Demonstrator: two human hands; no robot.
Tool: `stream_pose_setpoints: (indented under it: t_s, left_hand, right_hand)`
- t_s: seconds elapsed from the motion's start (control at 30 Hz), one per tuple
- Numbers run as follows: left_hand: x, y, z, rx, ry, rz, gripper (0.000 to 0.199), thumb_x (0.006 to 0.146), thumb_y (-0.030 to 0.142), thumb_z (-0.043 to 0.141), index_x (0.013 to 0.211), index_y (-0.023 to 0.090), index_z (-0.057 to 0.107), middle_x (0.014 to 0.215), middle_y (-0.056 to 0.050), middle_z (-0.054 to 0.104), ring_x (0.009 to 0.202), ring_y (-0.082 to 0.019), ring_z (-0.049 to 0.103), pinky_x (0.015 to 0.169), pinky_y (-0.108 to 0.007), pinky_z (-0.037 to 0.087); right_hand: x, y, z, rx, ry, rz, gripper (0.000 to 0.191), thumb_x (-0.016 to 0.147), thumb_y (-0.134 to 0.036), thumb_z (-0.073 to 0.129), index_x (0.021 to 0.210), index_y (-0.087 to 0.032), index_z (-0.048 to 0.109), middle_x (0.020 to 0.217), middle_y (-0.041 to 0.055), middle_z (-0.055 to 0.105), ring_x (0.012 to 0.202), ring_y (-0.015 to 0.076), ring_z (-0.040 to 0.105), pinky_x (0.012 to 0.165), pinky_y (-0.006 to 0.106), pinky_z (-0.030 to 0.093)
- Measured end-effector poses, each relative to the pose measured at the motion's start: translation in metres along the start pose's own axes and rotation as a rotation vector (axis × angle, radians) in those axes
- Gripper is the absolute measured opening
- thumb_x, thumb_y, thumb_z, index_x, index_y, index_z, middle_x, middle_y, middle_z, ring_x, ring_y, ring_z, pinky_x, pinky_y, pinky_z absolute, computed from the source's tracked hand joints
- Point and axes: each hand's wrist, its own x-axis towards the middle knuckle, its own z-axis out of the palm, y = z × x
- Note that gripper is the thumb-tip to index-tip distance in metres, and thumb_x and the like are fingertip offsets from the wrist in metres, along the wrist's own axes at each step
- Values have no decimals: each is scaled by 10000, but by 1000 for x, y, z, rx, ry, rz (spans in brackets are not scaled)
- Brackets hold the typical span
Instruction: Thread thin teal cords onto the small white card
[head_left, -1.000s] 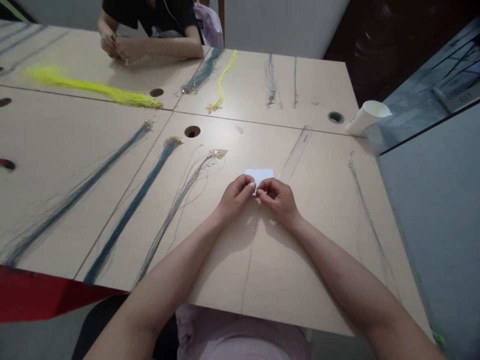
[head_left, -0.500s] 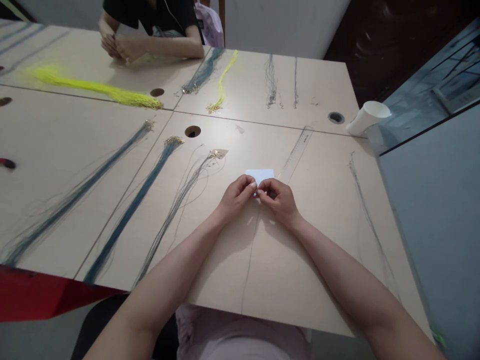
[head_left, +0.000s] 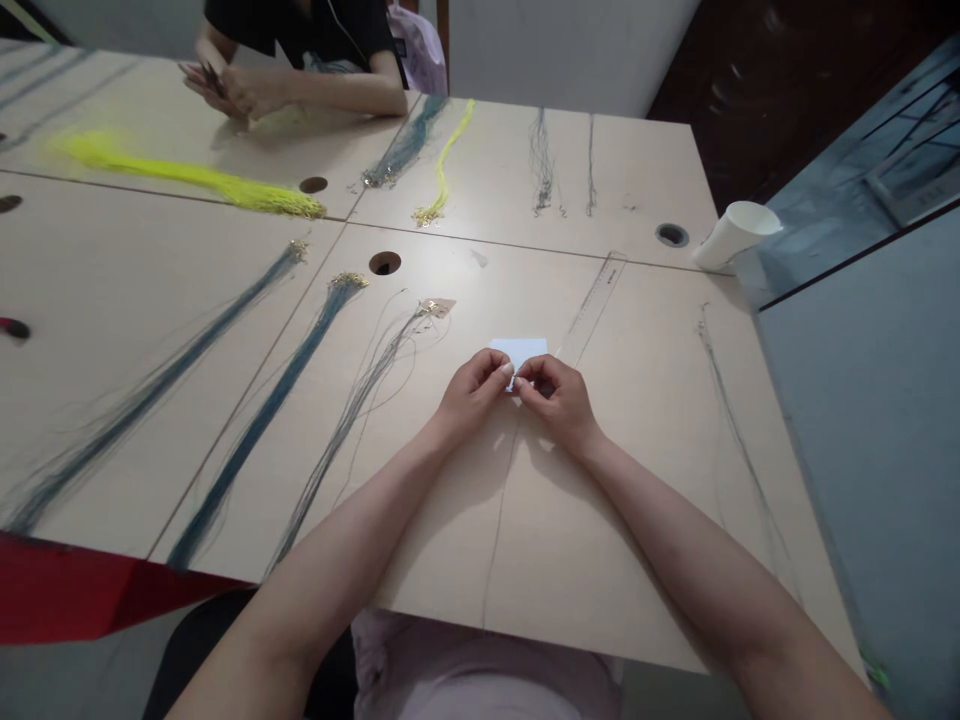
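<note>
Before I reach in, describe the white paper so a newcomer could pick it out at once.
On the pale table, find where the left hand and right hand come together. The paper shows just beyond and between them, partly hidden, left of the near end of the ruler. Its plain white sets it apart from that clear ruler and the grey threads.

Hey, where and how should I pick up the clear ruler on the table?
Probably pinch the ruler across its middle by the two long edges, coming from above with your right hand. It lies flat and narrow, slanting away just beyond that hand, with its middle uncovered.
</note>
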Motion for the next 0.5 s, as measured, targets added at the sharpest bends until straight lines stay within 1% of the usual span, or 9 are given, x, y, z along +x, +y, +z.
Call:
stream_pose_setpoints:
  t_s: [0.13, 0.3, 0.5]
  left_hand:
    - [0, -1, 0, -7, 8, 0, 176, 806, 335, 490, 769, 163, 477, 693, 18, 466, 651, -97, 435, 623, -221, 382]
    - [0, -2, -1, 29, 16, 14, 189, 805, 348, 490, 771, 162, 478, 697, 11, 462, 662, -102, 431, 625, -226, 381]
    - [0, -2, 0, 30, 26, 18, 179, 807, 337, 493, 766, 164, 483, 697, 13, 466, 653, -98, 435, 629, -225, 383]
  right_hand:
    - [0, -1, 0, 12, 7, -17, 37, 738, -216, 552, 757, -184, 551, 671, -15, 572, 552, 100, 478, 519, 224, 380]
    - [0, -1, 0, -2, 0, 12, 36, 743, -223, 544, 751, -187, 547, 675, -10, 576, 549, 102, 477, 519, 228, 384]
    - [0, 0, 0, 8, 13, 3, 26, 743, -215, 542, 742, -190, 548, 664, -14, 571, 538, 99, 460, 516, 229, 379]
